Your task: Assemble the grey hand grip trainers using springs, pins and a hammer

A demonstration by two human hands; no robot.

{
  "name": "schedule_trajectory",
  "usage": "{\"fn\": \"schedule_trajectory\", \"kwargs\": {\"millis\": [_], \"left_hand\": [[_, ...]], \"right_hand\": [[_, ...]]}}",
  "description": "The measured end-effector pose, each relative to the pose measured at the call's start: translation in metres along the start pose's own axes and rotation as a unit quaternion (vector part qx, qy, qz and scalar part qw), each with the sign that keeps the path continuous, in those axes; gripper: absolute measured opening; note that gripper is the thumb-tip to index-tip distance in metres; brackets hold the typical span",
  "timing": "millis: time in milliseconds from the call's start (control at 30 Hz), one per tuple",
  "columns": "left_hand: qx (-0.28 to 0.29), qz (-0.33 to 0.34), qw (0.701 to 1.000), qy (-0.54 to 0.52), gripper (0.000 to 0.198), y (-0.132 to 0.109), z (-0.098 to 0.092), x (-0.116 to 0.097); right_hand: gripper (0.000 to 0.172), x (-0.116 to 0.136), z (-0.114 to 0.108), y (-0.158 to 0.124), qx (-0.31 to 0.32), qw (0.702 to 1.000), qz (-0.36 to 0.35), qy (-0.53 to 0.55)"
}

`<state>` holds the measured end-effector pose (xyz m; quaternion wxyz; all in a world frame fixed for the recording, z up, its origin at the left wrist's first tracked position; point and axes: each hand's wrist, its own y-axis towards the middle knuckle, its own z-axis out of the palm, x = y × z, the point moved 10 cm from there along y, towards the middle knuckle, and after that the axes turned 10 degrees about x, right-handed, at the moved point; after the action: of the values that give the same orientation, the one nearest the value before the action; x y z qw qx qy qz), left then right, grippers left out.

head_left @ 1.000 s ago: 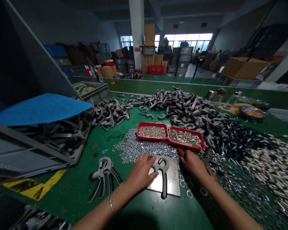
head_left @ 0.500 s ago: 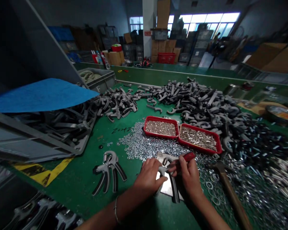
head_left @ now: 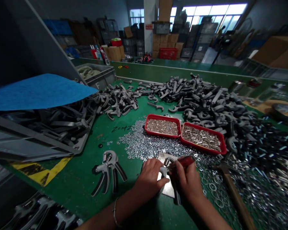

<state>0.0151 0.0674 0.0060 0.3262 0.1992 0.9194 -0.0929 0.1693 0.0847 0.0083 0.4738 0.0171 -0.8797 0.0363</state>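
- Left hand (head_left: 150, 177): thumb and fingers closed on gray grip part (head_left: 163, 172)
- Right hand (head_left: 188, 180): wrapped around red-handled tool (head_left: 187, 160), tool over the grip part; tip contact blurred, can't tell
- Grip part lies on metal plate (head_left: 168, 189), between both hands; dark handle end points toward the wearer, past plate edge; coil spring (head_left: 166, 161) near its top
- Plate flat on green table (head_left: 74, 198)
- Assembled gripper (head_left: 109, 167) on table, left of left hand, apart from it
- Small metal rings (head_left: 139, 143) spread beyond plate
- Left red tray (head_left: 162, 135) and right red tray (head_left: 201, 148) side by side behind plate, small metal pieces in both
- Hammer (head_left: 234, 193) right of right hand, among larger rings (head_left: 219, 203)
- Gray handle pile (head_left: 199, 99) behind trays
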Motion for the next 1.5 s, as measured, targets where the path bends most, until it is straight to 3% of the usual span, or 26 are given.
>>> {"fn": "schedule_trajectory", "kwargs": {"millis": [67,167,367,433,533,600,667,767,867,933,1000,1067,1167,1233,1400,1500], "left_hand": [[0.010,-0.007,1.000,0.003,0.026,0.000,0.001,0.000],[0.025,-0.027,0.999,0.021,0.028,0.001,0.002,0.000],[0.055,-0.043,0.997,0.037,0.025,0.005,0.005,-0.002],[0.062,-0.043,0.997,0.034,0.032,0.003,0.007,-0.002],[0.081,-0.038,0.995,0.042,0.043,-0.002,0.009,-0.003],[0.104,-0.009,0.993,0.052,0.045,0.003,0.006,-0.007],[0.110,0.037,0.990,0.074,0.036,0.020,-0.011,-0.010],[0.062,0.073,0.986,0.134,0.016,0.071,-0.061,-0.010],[0.013,0.061,0.983,0.174,0.021,0.122,-0.109,-0.013],[0.006,0.069,0.981,0.180,0.018,0.132,-0.116,-0.024],[0.034,0.095,0.983,0.153,0.013,0.116,-0.097,-0.035],[0.079,0.103,0.987,0.094,0.012,0.085,-0.064,-0.036],[0.105,0.033,0.993,0.029,0.036,0.042,-0.021,-0.013],[0.103,-0.011,0.994,0.017,0.045,0.030,-0.004,0.004],[0.080,-0.061,0.995,-0.012,0.015,0.043,0.006,0.021],[0.093,-0.058,0.994,0.024,0.022,0.044,0.003,0.017]], "right_hand": [[0.029,0.010,0.008,0.004,0.036,0.997,-0.019,-0.073],[0.022,0.027,0.018,0.010,0.091,0.991,-0.042,-0.089],[0.019,0.073,0.003,0.001,0.128,0.975,-0.157,0.090],[0.024,0.054,-0.018,0.009,0.089,0.983,-0.122,0.106],[0.032,-0.008,-0.062,0.025,0.004,0.999,0.014,-0.034],[0.035,-0.040,-0.087,0.030,0.004,0.994,0.053,-0.099],[0.036,-0.051,-0.106,0.030,0.027,0.987,0.047,-0.153],[0.033,-0.020,-0.120,0.035,0.024,0.968,-0.037,-0.247],[0.023,0.028,-0.101,0.056,0.048,0.965,-0.132,-0.220],[0.019,0.046,-0.078,0.074,0.080,0.969,-0.160,-0.173],[0.018,0.050,-0.052,0.083,0.097,0.971,-0.165,-0.144],[0.016,0.044,-0.024,0.077,0.122,0.971,-0.162,-0.128],[0.015,0.029,0.010,0.050,0.151,0.970,-0.155,-0.108],[0.015,0.023,0.020,0.034,0.140,0.972,-0.157,-0.104],[0.013,0.015,0.024,0.025,0.116,0.976,-0.162,-0.085],[0.014,0.014,0.020,0.023,0.110,0.977,-0.165,-0.073]]}}
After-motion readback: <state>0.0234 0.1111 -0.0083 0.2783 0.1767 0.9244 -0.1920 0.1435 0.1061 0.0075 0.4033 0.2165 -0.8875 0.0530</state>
